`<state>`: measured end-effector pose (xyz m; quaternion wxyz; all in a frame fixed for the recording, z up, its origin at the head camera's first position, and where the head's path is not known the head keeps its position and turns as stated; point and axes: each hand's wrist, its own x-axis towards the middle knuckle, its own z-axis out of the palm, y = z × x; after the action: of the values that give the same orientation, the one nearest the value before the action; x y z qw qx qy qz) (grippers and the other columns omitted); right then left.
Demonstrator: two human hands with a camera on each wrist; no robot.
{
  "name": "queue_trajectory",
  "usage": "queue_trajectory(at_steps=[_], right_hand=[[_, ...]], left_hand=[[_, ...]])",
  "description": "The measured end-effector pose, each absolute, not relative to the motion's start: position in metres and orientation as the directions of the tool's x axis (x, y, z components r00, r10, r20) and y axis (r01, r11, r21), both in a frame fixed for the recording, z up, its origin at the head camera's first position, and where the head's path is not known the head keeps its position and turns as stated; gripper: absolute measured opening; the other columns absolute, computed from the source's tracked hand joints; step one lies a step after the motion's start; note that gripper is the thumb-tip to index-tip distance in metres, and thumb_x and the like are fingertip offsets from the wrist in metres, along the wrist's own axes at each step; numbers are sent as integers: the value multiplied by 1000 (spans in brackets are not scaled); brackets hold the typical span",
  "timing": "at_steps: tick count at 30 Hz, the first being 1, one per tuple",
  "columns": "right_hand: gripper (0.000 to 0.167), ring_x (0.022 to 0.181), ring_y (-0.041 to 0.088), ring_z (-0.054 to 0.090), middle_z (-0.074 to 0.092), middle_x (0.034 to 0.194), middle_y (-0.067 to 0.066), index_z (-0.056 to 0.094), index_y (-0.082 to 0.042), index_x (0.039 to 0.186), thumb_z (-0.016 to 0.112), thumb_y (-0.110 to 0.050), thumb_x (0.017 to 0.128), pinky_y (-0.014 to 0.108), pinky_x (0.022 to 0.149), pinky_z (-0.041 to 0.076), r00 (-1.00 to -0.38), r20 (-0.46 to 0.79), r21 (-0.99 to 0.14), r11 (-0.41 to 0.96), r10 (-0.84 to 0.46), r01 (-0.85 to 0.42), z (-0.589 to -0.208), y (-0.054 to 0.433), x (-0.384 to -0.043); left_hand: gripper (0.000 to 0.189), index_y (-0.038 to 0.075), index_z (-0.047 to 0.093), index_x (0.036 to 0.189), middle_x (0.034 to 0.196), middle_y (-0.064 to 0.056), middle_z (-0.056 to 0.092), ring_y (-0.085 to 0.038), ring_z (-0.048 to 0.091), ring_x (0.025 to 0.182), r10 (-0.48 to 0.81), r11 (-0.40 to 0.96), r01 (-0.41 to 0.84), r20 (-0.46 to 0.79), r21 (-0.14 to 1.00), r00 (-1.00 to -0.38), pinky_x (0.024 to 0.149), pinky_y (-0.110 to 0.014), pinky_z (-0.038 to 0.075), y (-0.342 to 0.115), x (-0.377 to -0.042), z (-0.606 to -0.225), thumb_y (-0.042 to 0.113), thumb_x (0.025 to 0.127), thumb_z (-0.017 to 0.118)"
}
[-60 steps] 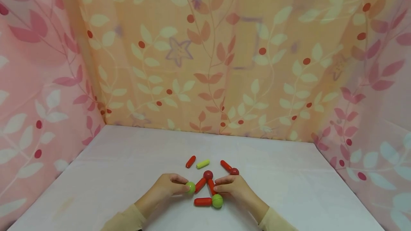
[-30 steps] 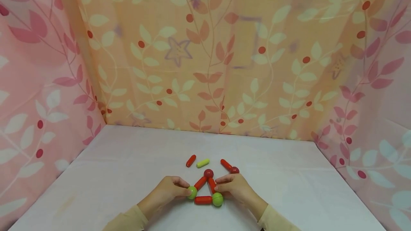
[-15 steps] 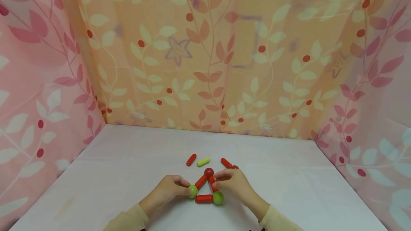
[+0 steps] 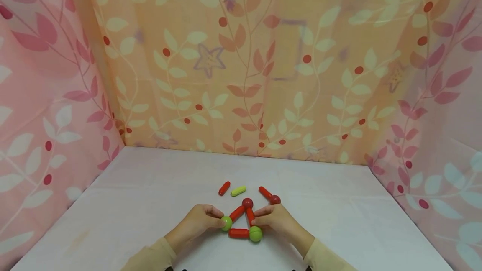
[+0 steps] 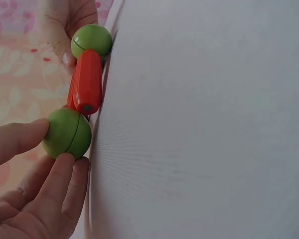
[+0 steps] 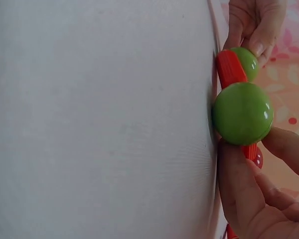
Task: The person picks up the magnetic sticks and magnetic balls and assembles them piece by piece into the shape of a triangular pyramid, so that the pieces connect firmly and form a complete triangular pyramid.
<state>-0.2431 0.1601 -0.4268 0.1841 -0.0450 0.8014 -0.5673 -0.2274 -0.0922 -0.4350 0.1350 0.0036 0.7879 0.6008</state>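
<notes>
My left hand (image 4: 201, 221) pinches a green ball (image 4: 226, 223) between thumb and fingertips. From that ball a red rod (image 4: 237, 213) slants up to a dark red ball (image 4: 247, 203) at the top of a triangle. My right hand (image 4: 276, 219) pinches the triangle's right red rod (image 4: 250, 216), which runs down to a second green ball (image 4: 255, 233). Along the near side lies another red rod (image 4: 239, 233), joined to this second ball. Its free end, with a small dot in its face, sits right by the left-hand ball in the left wrist view.
Beyond the triangle a loose red rod (image 4: 224, 188) and a shorter yellow-green rod (image 4: 238, 191) lie on the white tabletop (image 4: 169, 175). Behind my right hand a red rod (image 4: 265, 192) is joined to a red ball (image 4: 275, 200). Patterned cloth (image 4: 241, 74) walls the back and sides.
The left-hand green ball has come nearer the near rod's free end. The red ball has shifted slightly right. My right fingers moved up the right rod, then back down.
</notes>
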Motion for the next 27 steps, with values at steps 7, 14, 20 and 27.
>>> queue_trajectory(at_steps=[7, 14, 20, 27], right_hand=[[28, 81, 12, 71, 76, 93, 11, 71, 9, 109, 75, -6, 85, 34, 78, 61, -924, -270, -927, 334, -271, 172, -431, 160, -245], [26, 79, 12, 71, 77, 93, 11, 72, 7, 107, 76, -7, 85, 33, 76, 61, -926, -264, -922, 352, -270, 161, -430, 161, -248], [23, 75, 14, 70, 75, 89, 9, 73, 7, 102, 77, -6, 83, 32, 72, 61, -974, -151, -914, 398, -170, 73, -421, 161, -260], [30, 85, 14, 64, 74, 106, 13, 73, 2, 109, 79, -7, 81, 30, 74, 58, -993, -76, -871, 492, -96, 19, -415, 154, -280]], left_hand=[[27, -7, 70, 104, 93, -6, 73, -12, 66, 85, 174, 241, -140, -185, 961, -967, 80, -30, 59, -93, -231, -436, 3, 80, 78], [27, -5, 71, 106, 98, -6, 73, -12, 64, 87, 150, 274, -152, -199, 950, -968, 81, -30, 59, -91, -235, -433, 6, 82, 78], [27, -3, 72, 106, 98, -5, 73, -12, 63, 87, 153, 309, -134, -188, 941, -970, 81, -30, 57, -93, -238, -435, 8, 82, 78], [28, -3, 72, 107, 99, -6, 73, -12, 63, 87, 143, 314, -140, -193, 939, -971, 80, -30, 58, -92, -242, -437, 8, 82, 78]])
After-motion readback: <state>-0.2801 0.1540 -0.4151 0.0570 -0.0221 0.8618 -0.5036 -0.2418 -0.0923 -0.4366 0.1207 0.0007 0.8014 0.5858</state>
